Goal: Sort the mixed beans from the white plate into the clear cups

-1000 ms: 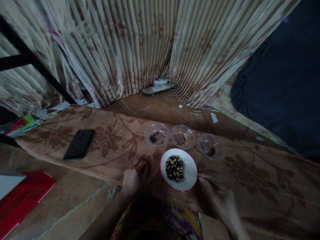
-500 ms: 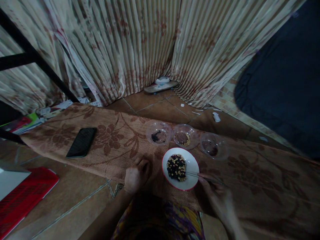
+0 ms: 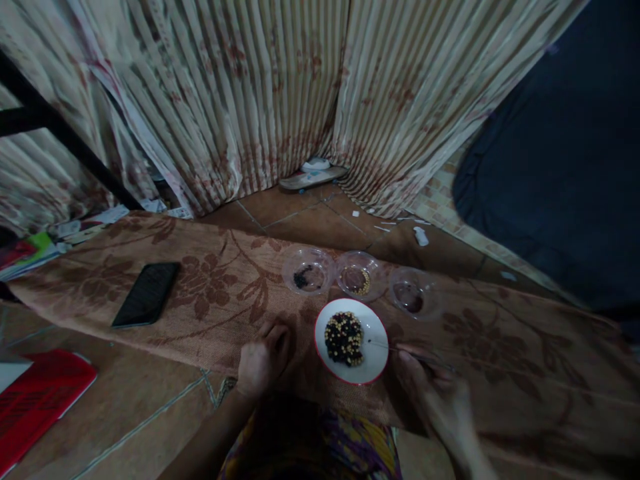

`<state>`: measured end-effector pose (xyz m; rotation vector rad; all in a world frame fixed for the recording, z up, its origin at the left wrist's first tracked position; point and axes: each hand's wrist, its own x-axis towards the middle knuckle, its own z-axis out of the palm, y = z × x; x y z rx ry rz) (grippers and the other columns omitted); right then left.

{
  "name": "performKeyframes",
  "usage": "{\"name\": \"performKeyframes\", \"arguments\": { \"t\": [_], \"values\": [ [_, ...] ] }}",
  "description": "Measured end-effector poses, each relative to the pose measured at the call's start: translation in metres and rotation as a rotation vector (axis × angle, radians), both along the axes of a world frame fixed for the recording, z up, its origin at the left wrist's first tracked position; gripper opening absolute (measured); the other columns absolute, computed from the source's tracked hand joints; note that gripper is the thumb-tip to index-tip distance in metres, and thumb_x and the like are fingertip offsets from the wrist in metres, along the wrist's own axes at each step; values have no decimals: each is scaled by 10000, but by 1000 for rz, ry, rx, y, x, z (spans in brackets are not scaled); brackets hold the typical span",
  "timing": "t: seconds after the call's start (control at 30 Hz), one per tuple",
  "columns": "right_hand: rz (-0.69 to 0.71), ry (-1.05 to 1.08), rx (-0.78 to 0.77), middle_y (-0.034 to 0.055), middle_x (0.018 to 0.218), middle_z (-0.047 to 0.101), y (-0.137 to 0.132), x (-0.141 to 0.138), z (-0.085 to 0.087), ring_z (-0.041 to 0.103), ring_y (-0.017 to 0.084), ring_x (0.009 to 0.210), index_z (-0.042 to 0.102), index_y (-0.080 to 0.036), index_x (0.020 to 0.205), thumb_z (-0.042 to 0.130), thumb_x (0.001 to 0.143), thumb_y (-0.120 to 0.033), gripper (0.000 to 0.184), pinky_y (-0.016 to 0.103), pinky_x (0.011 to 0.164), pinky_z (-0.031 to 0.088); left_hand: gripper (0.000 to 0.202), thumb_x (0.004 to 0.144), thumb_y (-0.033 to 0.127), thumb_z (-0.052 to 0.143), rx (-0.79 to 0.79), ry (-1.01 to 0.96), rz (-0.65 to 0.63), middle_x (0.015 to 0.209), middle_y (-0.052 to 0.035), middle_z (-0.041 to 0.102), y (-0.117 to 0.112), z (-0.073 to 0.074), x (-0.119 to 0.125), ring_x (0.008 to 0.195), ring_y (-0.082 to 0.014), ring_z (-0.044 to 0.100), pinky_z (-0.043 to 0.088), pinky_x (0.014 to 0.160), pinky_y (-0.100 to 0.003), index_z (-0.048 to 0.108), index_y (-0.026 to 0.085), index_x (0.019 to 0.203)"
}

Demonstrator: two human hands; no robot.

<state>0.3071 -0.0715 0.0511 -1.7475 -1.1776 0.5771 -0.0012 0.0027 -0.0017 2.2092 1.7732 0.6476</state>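
A white plate with a red rim [image 3: 375, 368] holds a pile of mixed black and yellow beans [image 3: 344, 339]. My right hand [image 3: 435, 383] is closed around thin metal tweezers [image 3: 380, 344], whose tips reach over the plate's right half. A single dark bean [image 3: 370, 341] shows at those tips; whether it is pinched I cannot tell. To the left of the plate, my left hand [image 3: 265, 353] rests on the cloth with fingers curled in, and nothing shows in it. Beyond the plate stand three clear plastic bowls: one with black beans [image 3: 302, 277], one with yellow beans [image 3: 363, 283], one with dark reddish beans [image 3: 414, 303].
A brown flowered cloth [image 3: 210, 333] covers the long narrow table. A black phone [image 3: 147, 293] lies on its left part. Striped curtains [image 3: 260, 100] hang behind, with a skateboard [image 3: 313, 178] at their foot. A red bag [image 3: 45, 400] is on the floor at left.
The tweezers' tips have drawn back rightward from the bean pile, and a dark bean now appears at them. My left hand keeps its curled pose. The whole view has shifted slightly.
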Motion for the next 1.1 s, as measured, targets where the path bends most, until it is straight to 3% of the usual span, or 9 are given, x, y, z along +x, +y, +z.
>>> {"name": "performKeyframes", "arguments": {
  "t": [0.2,0.27,0.37,0.43,0.53,0.63,0.77,1.1],
  "values": [
    [-244,-83,210,116,929,775,28,42,22,717,266,905,774,-174,842,731,777,-492,328,410,845,554,232,985,328,480,29,21,9,972,-21,733,1,-1,-2,715,-137,689,404,557,-226,691,239,950],
    [-391,-65,270,133,865,772,41,59,22,716,275,852,762,-142,780,747,745,-515,375,407,795,561,226,985,325,482,33,23,3,1002,-21,734,1,-1,-2,723,-136,692,407,567,-227,690,238,964],
    [-446,-10,249,133,804,765,52,71,16,708,262,731,768,-109,813,751,719,-537,439,383,668,565,228,985,309,478,4,37,10,976,-8,738,1,1,-2,708,-134,689,402,561,-228,694,242,964],
    [-452,6,242,135,845,771,51,67,13,715,263,747,773,-108,838,755,714,-525,436,380,669,569,232,985,302,476,-13,37,17,946,-3,738,1,4,0,716,-135,691,405,563,-227,698,242,958],
    [-386,24,197,111,901,783,38,45,17,729,272,855,792,-158,852,752,726,-481,349,386,755,579,228,983,313,486,-17,31,25,958,-4,736,1,6,1,737,-135,693,421,579,-224,701,243,952],
    [-133,63,55,81,877,790,20,19,22,736,267,855,806,-212,831,752,729,-466,279,384,774,589,227,983,324,491,-14,24,25,975,-6,728,0,5,2,756,-136,695,428,585,-224,701,246,949],
    [58,69,-56,85,913,791,6,1,16,735,261,884,810,-232,840,735,764,-460,252,374,794,592,233,991,327,478,-18,-5,16,977,-12,715,1,-1,0,783,-137,698,446,606,-215,693,242,958],
    [74,147,-145,111,994,783,2,-3,-9,724,276,950,801,-213,890,728,770,-522,339,419,874,568,236,993,327,474,16,-7,5,960,-10,712,0,-4,0,769,-130,686,440,601,-212,689,241,950]
  ]
}}
